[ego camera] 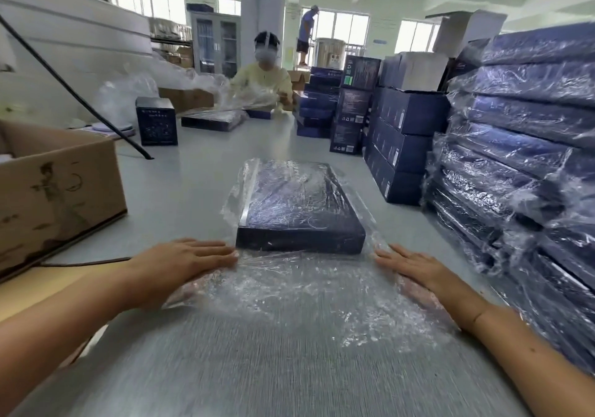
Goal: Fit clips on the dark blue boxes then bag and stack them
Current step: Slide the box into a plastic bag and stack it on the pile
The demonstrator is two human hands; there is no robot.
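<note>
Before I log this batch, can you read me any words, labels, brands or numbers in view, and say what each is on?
No text can be read for certain.
Bagged dark blue box between the hands: no print legible through the plastic.
Upright dark box: pale print, too blurred.
Stacked dark boxes: small labels and symbols, too small.
Cardboard carton: a drawn figure, no readable words.

open cardboard carton (61, 191) at left on grey table (199, 165) | black cable (77, 94) | person in yellow (267, 78) across | glass-door cabinet (215, 43) behind
</note>
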